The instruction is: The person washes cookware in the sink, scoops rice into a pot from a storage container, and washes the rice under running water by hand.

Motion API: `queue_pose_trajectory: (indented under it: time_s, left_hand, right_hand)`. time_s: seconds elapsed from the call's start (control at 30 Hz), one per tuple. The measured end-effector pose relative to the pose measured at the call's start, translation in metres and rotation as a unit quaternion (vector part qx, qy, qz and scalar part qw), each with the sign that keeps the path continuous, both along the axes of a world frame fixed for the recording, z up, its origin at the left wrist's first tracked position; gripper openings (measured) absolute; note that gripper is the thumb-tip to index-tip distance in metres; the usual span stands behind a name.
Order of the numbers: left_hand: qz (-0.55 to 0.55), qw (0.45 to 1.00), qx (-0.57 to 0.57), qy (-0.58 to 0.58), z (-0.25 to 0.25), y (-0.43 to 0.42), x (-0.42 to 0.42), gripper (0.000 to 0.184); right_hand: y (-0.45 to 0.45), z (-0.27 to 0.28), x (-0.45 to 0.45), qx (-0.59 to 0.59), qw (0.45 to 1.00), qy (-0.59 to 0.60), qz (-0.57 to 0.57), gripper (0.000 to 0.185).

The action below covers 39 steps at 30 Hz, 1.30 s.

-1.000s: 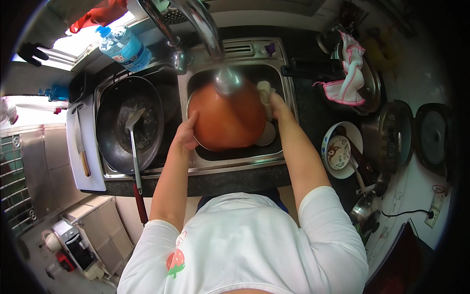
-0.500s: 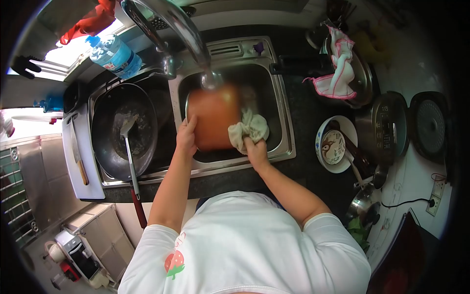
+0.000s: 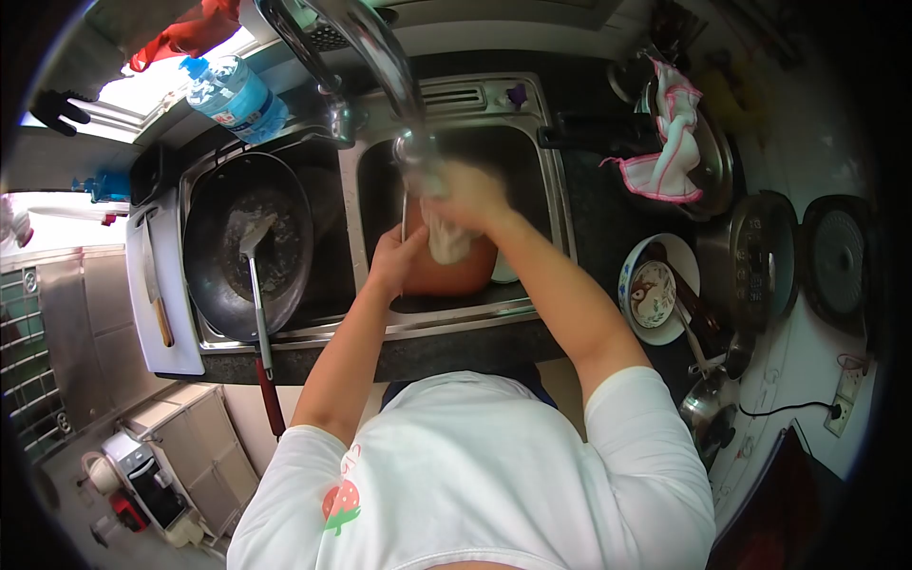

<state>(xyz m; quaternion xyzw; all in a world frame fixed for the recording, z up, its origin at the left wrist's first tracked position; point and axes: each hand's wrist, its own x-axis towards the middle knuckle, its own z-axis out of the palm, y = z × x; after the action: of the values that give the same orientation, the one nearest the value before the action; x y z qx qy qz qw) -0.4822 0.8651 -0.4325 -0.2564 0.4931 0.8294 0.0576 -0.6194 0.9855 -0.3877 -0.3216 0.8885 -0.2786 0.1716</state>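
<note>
An orange-brown pot (image 3: pixel 446 278) with a thin pale rim lies tilted in the right sink basin (image 3: pixel 559 223), below the faucet (image 3: pixel 415 145). My left hand (image 3: pixel 395 258) grips the pot at its rim on the left side. My right hand (image 3: pixel 467 198), smeared by motion, is closed on a pale, crumpled dishcloth (image 3: pixel 448 240) and presses it against the pot near the faucet's mouth. Part of the pot is hidden behind my right hand and the cloth. A pale rounded edge (image 3: pixel 505 269) shows in the basin at the pot's right.
A black wok (image 3: pixel 204 275) with a spatula (image 3: pixel 256 299) rests over the left basin. Further left, a knife (image 3: pixel 157 294) lies on a white cutting board (image 3: pixel 180 353). Stacked bowls (image 3: pixel 635 261) and an open rice cooker (image 3: pixel 755 261) stand right. A blue bottle (image 3: pixel 237 100) stands behind.
My right hand has moved up and left with the dishcloth, from the pot's lower right to near the faucet. My left hand keeps its grip; the view has shifted slightly.
</note>
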Motion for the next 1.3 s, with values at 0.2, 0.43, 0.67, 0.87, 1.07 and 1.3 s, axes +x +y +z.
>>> queue_pose_trajectory:
  time_s: [0.2, 0.43, 0.67, 0.87, 1.07, 1.3]
  left_hand:
    - [-0.034, 0.998, -0.047, -0.002, 0.032, -0.006, 0.022, 0.035]
    - [0.038, 0.994, 0.074, 0.067, 0.032, -0.027, 0.038, 0.033]
    - [0.16, 0.971, 0.139, 0.112, 0.017, -0.025, 0.025, 0.032]
    - [0.177, 0.956, 0.203, 0.115, 0.012, -0.005, 0.008, 0.036]
    - [0.15, 0.968, 0.184, 0.085, -0.014, 0.018, 0.002, 0.03]
    - [0.115, 0.92, 0.336, 0.169, -0.011, 0.019, -0.031, 0.032]
  right_hand:
    - [-0.018, -0.081, -0.096, -0.059, 0.872, -0.484, -0.047, 0.046]
    - [0.029, -0.124, -0.059, -0.195, 0.71, -0.62, -0.27, 0.045]
    - [0.081, -0.156, 0.029, -0.313, 0.492, -0.658, -0.476, 0.048]
    - [0.112, -0.126, 0.026, -0.234, 0.609, -0.613, -0.447, 0.049]
    - [0.089, 0.021, 0.054, 0.358, 0.934, -0.007, -0.02, 0.042]
    - [-0.081, 0.116, 0.065, -0.204, 0.956, 0.171, 0.125, 0.047]
